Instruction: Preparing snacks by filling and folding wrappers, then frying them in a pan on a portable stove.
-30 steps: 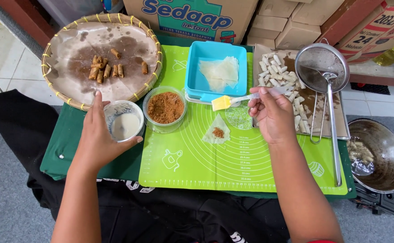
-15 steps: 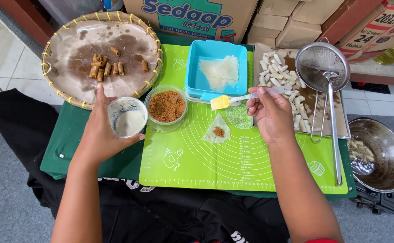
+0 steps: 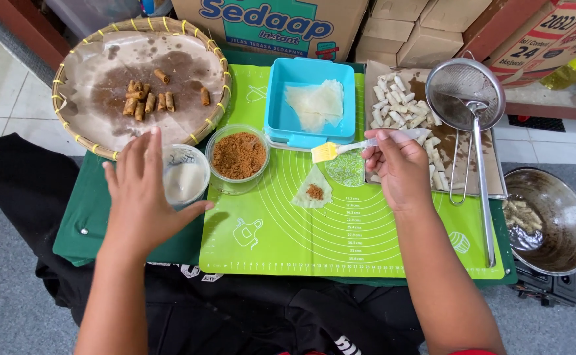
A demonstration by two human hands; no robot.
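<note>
left hand [image 3: 144,197] spread open over cup [image 3: 184,179] | right hand [image 3: 400,169] grips brush [image 3: 347,148] | printed carton [image 3: 271,26] (blue-green) behind

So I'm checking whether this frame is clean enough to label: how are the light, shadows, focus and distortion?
Head view: soft, even light, no harsh glare; the left hand casts a faint shadow on the green mat; the right hand with the yellow brush, the wrapper and the bowl of brown filling look sharp; wide-angle lens bends the edges, as at the woven tray.
</note>
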